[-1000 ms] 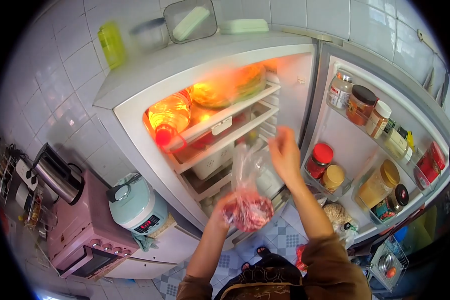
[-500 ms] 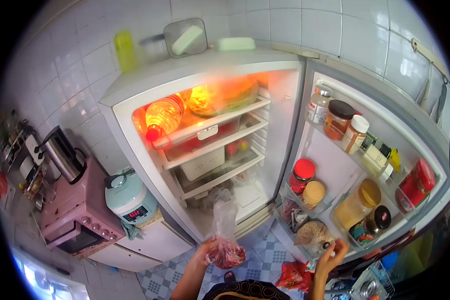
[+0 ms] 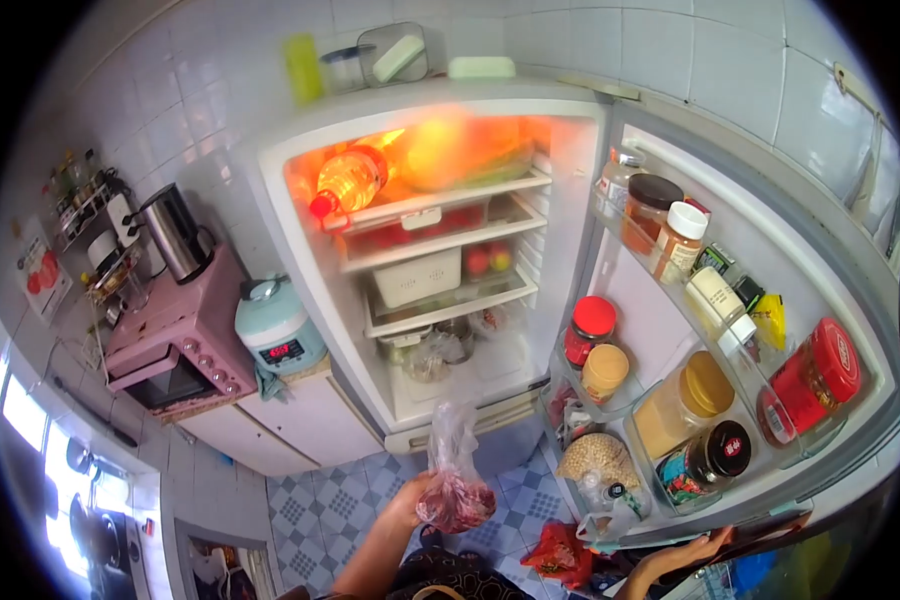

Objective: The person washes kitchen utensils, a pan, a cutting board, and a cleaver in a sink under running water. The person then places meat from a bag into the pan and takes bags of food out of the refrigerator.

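My left hand [image 3: 407,499] grips a clear plastic bag of red meat [image 3: 457,502] in front of the open fridge [image 3: 400,412]. The bag's loose top stands up above the meat. At the lower edge of the fridge door [image 3: 630,330] is my right hand [image 3: 705,550], its fingers stretched out and holding nothing. Whether it touches the door I cannot tell. Close by on the bottom door shelf sit a bag of pale beans [image 3: 598,462] and a dark-lidded jar [image 3: 705,462].
Inside the fridge are an oil bottle [image 3: 351,180], a white basket [image 3: 417,278] and a knotted plastic bag [image 3: 432,358]. A red bag [image 3: 560,556] lies on the tiled floor [image 3: 320,510]. To the left stand a rice cooker [image 3: 278,325] and a pink oven [image 3: 180,340].
My right hand has moved from beside the bean bag down and right to the door's lower edge, and its fingers have straightened. The view has shifted; my left hand still holds the meat bag.
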`<action>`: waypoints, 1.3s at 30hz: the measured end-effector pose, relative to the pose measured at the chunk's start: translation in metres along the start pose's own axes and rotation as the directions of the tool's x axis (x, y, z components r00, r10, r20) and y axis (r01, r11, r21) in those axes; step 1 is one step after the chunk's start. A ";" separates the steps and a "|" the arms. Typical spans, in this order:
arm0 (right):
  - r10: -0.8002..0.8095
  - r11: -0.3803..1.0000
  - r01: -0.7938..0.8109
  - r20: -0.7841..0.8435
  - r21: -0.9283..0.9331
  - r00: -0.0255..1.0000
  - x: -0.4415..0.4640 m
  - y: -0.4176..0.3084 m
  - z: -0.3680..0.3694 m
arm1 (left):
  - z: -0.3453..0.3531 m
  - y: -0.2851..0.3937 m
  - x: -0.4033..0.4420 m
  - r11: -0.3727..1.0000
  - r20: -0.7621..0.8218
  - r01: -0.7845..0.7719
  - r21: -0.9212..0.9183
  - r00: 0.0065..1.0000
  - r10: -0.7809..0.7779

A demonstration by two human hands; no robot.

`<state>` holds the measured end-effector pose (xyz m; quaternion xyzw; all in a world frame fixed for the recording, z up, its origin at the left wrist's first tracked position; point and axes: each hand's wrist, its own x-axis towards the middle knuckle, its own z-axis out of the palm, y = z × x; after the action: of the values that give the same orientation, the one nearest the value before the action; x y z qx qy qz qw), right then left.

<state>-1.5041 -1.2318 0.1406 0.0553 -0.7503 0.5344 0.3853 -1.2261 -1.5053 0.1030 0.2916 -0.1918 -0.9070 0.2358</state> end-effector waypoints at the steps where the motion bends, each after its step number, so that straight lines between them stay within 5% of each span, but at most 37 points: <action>1: -0.010 1.000 0.011 -0.014 0.018 1.000 0.000 0.010 0.001 | -0.007 -0.003 -0.006 0.999 -0.007 -0.026 -0.025 1.000 0.025; 3: -0.025 0.999 0.025 -0.012 0.042 1.000 0.006 0.023 0.006 | -0.013 0.000 -0.026 0.998 -0.008 -0.053 -0.046 0.999 0.053; 5: 0.377 0.822 -0.341 0.013 0.457 0.926 0.015 0.033 0.017 | -0.021 0.004 -0.045 0.991 -0.017 -0.115 -0.064 0.993 0.114; 9: 0.534 0.768 -0.489 0.008 0.413 0.845 0.024 0.040 0.016 | -0.051 0.007 -0.084 0.968 -0.106 -0.231 -0.093 0.969 0.221; 14: 0.487 0.660 -0.517 0.212 0.545 0.847 -0.006 0.012 -0.011 | -0.073 -0.003 -0.151 0.926 -0.136 -0.331 -0.181 0.941 0.309; 20: 0.299 0.840 -0.386 0.268 0.381 0.916 -0.108 -0.056 -0.082 | -0.123 -0.025 -0.275 0.877 -0.191 -0.446 -0.179 0.890 0.414; 29: 0.158 0.613 -0.652 0.740 0.446 0.654 -0.237 -0.167 -0.121 | -0.218 -0.069 -0.442 0.696 -0.388 -0.685 -0.214 0.714 0.583; 33: -0.061 0.554 -0.759 0.926 0.342 0.372 -0.308 -0.222 -0.150 | -0.220 -0.083 -0.515 0.550 -0.499 -0.796 -0.252 0.594 0.632; 35: -0.303 0.566 -0.803 0.953 0.186 0.008 -0.345 -0.249 -0.167 | -0.218 -0.089 -0.545 0.463 -0.470 -0.858 -0.223 0.511 0.720; 36: -0.340 0.570 -0.805 0.939 0.165 -0.047 -0.361 -0.262 -0.173 | -0.216 -0.094 -0.554 0.422 -0.473 -0.883 -0.203 0.466 0.747; 38: -0.516 0.694 -0.712 0.762 0.104 -0.392 -0.392 -0.293 -0.197 | -0.209 -0.102 -0.572 0.347 -0.504 -0.924 -0.158 0.378 0.777; 39: -0.588 0.716 -0.684 0.650 0.142 -0.481 -0.408 -0.309 -0.215 | -0.210 -0.106 -0.582 0.321 -0.488 -0.937 -0.134 0.345 0.802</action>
<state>-0.9547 -1.3151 0.1438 0.5693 -0.3983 0.4439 -0.5659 -0.7113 -1.1488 0.1477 0.2326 -0.0902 -0.5814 0.7744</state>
